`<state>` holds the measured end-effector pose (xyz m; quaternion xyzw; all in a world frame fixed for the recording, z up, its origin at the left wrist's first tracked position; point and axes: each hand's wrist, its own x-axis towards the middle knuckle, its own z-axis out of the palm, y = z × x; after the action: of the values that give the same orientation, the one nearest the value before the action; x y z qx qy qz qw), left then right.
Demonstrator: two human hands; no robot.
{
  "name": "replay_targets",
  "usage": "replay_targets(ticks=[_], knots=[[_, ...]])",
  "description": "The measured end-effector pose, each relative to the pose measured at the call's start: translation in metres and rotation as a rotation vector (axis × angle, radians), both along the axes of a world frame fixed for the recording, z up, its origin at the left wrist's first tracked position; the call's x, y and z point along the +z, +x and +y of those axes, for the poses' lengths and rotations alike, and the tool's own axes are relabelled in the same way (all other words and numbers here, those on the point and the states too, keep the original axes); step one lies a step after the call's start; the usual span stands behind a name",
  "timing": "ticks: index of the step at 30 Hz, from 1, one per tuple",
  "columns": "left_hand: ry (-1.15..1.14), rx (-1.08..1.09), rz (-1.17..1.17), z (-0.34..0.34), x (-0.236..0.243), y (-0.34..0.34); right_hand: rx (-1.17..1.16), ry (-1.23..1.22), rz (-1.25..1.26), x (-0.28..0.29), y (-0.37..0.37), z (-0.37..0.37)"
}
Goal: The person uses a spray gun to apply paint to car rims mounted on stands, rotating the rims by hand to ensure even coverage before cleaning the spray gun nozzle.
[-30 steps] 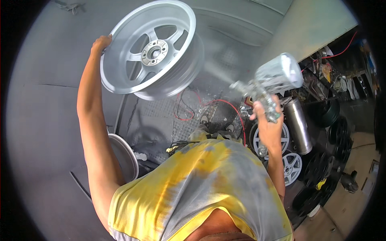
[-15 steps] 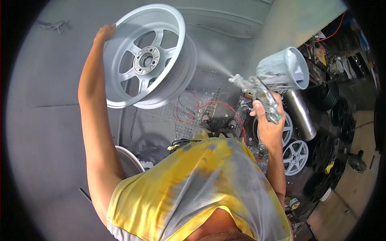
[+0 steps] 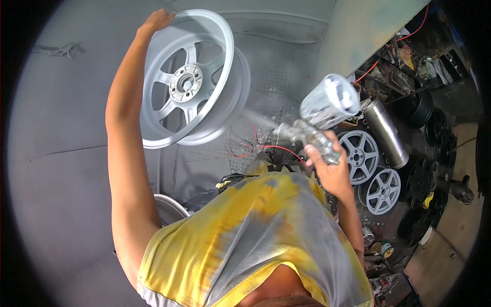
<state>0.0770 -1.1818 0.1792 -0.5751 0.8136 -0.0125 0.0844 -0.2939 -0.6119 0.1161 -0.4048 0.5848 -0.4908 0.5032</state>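
Note:
My left hand [image 3: 157, 20] grips the upper rim of a light silver six-spoke wheel [image 3: 220, 87], held up at a tilt in the upper middle of the head view. Below and right of it, my right hand [image 3: 327, 169] is closed on a paint-crusted spray gun [image 3: 314, 138] with a pale cup [image 3: 327, 100] on top. A pale mist leaves the nozzle toward the wheel's lower right side.
Several silver wheels [image 3: 358, 156] and dark wheels [image 3: 414, 181] stand at right beside a steel cylinder [image 3: 386, 133], under a cluttered shelf [image 3: 427, 66]. A red hose [image 3: 276, 147] lies on the floor. Another rim [image 3: 169, 204] is at lower left. A grey wall [image 3: 61, 107] fills the left.
My left hand has moved up and right, and the wheel has turned and shifted a little down. My right hand and the spray gun have moved left and down.

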Motion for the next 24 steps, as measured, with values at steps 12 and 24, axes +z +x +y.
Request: replay_targets(ticks=[12,24], knots=[[-0.1,-0.373,0.224,0.054,-0.033,-0.048,-0.074,-0.074,-0.033,0.005,-0.004,0.012],[-0.008,-0.706,0.321,0.218,0.018,-0.09,-0.088,-0.101,-0.045,0.009,0.0,0.015]])
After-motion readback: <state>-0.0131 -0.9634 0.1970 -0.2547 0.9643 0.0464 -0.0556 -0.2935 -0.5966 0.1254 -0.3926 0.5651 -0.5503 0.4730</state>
